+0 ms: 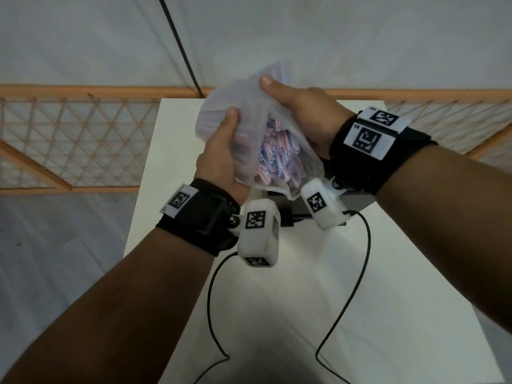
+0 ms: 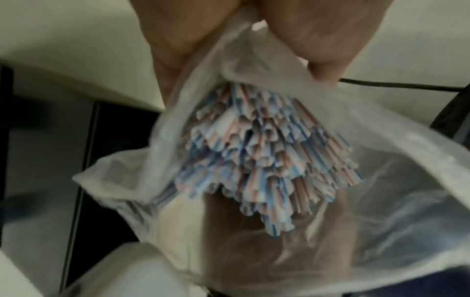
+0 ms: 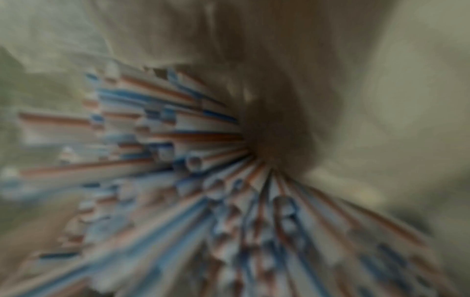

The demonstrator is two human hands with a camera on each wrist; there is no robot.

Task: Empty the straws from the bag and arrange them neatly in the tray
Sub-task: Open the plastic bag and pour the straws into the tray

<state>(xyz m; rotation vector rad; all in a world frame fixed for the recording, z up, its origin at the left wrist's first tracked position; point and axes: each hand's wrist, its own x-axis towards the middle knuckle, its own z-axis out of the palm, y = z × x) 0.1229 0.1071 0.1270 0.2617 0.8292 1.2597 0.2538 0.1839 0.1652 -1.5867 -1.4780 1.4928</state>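
Plastic bag [image 1: 221, 106] of straws [image 1: 277, 153] gripped by left hand [image 1: 221, 159] and right hand [image 1: 302, 112].

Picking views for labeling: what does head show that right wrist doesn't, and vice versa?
Head only: left hand and right hand both holding the clear bag above the white table, dark tray partly hidden beneath, wooden lattice rail.
Right wrist only: blurred close-up down the straw tubes.
Both: striped straws still inside the bag.
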